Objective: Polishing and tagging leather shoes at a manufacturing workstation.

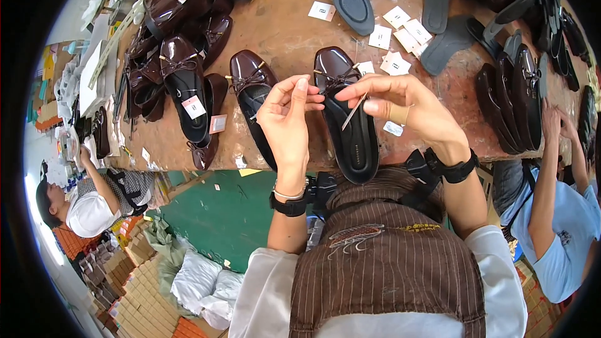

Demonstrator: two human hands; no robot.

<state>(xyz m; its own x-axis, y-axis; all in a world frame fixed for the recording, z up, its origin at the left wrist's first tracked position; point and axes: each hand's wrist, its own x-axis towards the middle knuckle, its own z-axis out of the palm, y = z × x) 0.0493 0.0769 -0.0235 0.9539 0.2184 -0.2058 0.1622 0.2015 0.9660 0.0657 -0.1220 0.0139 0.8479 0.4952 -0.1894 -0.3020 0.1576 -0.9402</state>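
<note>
Tag (pixel 353 114) at right hand (pixel 408 101), fingers pointing left.

1. A glossy burgundy shoe (pixel 357 150) lies on the worn table (pixel 275 19) in front of the worker, its toe pointing away.
2. Over that shoe, the right hand (pixel 394 97) pinches a thin tag (pixel 350 117), turned nearly edge-on to me.
3. At the shoe's left side, the left hand (pixel 287 122) has thumb and forefinger together; whether they grip thread, I can't tell.
4. Just left of it lies a similar bowed shoe (pixel 250 69); farther left, a shoe heap (pixel 194 50).
5. Beyond its toe: loose tags (pixel 396 17) and grey insoles (pixel 357 9).
6. Well to its right, more shoes (pixel 526 106) stand close together.
</note>
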